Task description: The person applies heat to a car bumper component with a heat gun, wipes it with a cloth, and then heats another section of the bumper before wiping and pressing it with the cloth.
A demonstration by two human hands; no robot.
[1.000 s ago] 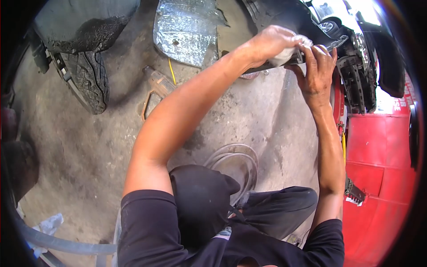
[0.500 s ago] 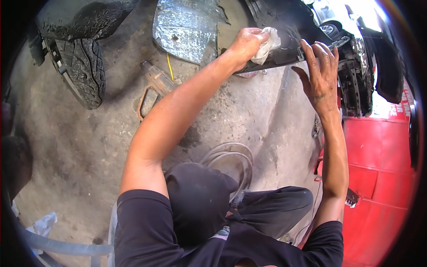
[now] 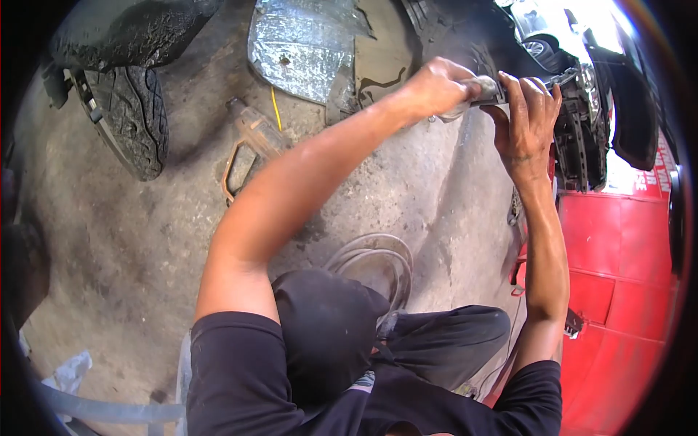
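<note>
My left hand (image 3: pixel 445 89) is closed on a pale, crumpled rag (image 3: pixel 456 111), mostly hidden under the fingers. It presses the rag to the near edge of a black plastic car panel (image 3: pixel 465 43) at the top of the view. Close by on the right, my right hand (image 3: pixel 527 123) holds the panel's corner, thumb below and fingers bent over it. Its fingertips partly hide that corner.
A silver foil-faced sheet (image 3: pixel 298 51) lies on the concrete floor beside a rusty metal bracket (image 3: pixel 254 138). A tyre (image 3: pixel 127 120) stands at left. Red panels (image 3: pixel 618 291) and black car parts (image 3: pixel 582 138) are at right. A round disc (image 3: pixel 378 269) sits near my knee.
My left hand has slid the rag rightward along the panel edge towards my right hand. My right hand's thumb and fingers have closed in on the panel's corner.
</note>
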